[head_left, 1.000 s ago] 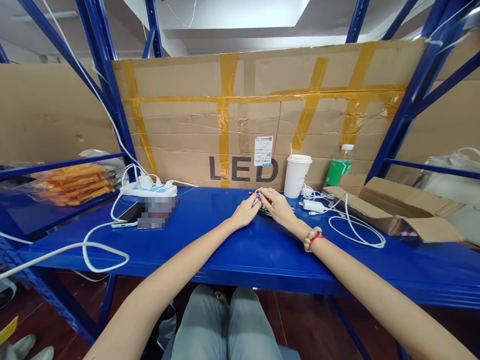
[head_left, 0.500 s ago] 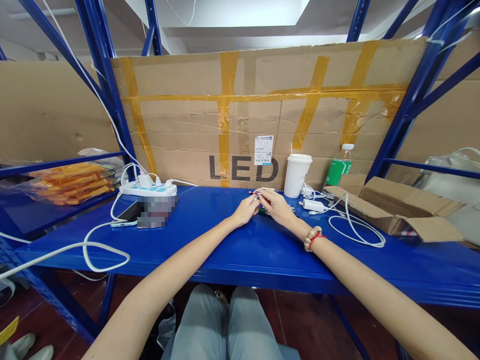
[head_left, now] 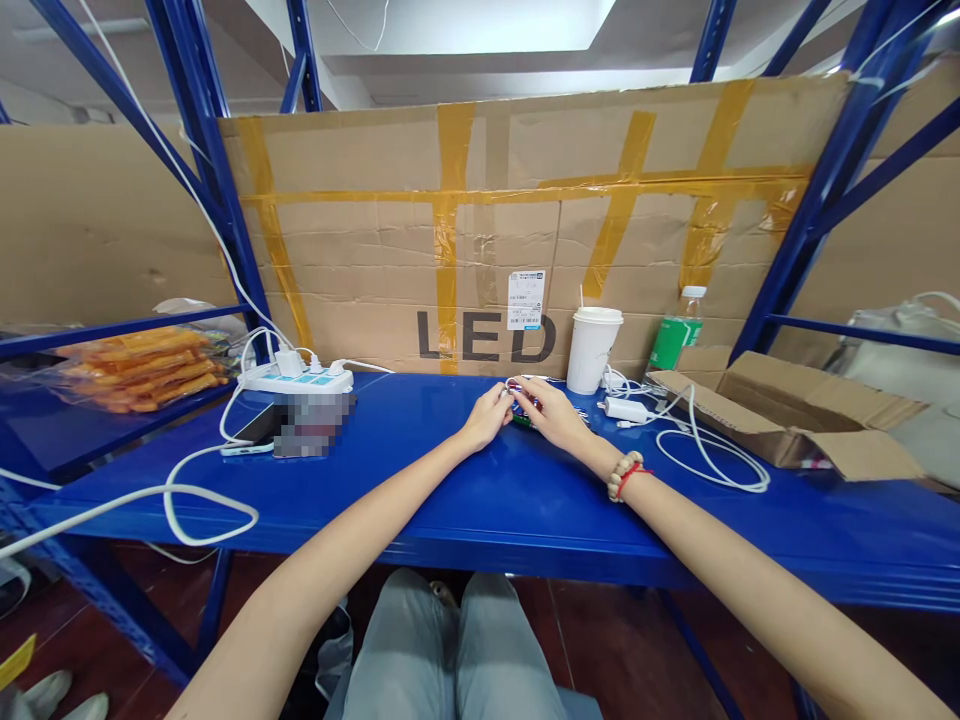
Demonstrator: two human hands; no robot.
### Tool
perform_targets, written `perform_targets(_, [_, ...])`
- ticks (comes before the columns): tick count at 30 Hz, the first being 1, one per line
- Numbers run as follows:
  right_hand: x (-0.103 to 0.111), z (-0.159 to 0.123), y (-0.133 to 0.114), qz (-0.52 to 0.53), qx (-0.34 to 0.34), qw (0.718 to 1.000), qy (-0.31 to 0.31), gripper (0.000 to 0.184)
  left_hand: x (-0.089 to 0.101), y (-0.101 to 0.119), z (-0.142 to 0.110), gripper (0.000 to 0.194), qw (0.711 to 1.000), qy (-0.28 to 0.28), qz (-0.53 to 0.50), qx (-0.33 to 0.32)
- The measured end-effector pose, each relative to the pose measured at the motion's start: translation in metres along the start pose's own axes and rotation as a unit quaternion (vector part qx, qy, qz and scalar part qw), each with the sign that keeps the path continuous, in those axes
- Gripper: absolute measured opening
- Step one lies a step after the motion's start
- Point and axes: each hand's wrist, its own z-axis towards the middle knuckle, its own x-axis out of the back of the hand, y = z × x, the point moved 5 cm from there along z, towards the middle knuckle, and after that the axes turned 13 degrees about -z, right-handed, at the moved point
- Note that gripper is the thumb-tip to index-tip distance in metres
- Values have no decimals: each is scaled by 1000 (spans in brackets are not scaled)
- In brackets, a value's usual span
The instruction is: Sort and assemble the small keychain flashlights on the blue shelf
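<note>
Well, left hand (head_left: 487,416): I see its fingers curled in, tips close to the other hand, over the middle of the table (head_left: 517,520). I cannot tell if it grips something.
Right hand (head_left: 553,412): bent over the green thing (head_left: 523,422), fingers pointing at the left hand. From here I cannot tell if it holds on or only rests there.
Green thing: low under the right hand, near the back of the table. Most of it is hidden from me.
Bracelet (head_left: 622,477): pale beads and a red string, on the right wrist.
Cup (head_left: 594,352): white, upright, with a straw, behind the right hand.
Bottle (head_left: 675,335): green label, right of the cup.
Cable (head_left: 712,478): white and loopy, left of the open box (head_left: 862,458).
Power strip (head_left: 300,380): far left, plugs in it, behind the phone (head_left: 264,425).
Cardboard (head_left: 360,240): a tall sheet at the back, marked LED.
</note>
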Motion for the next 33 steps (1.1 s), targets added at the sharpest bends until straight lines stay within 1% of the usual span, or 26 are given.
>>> perform_targets(6, [3,0,-1,18,-20,1000,7,32,3,1,0,10,1000,30,3,-6])
perform_targets(10, [2,-1,-1,35,-41,999,-8,36,5,0,0,10,999,45,14,7])
perform_targets(16, [4,-1,-1,41,-48,998,-9,33,5,-3,1,6,998,39,42,3])
perform_targets(25, [2,-1,-3,35,-33,999,-21,33,6,-1,1,11,996,46,80,13])
perform_targets(33, [2,-1,-3,28,-40,998,-35,35,7,-4,2,15,994,44,103,15])
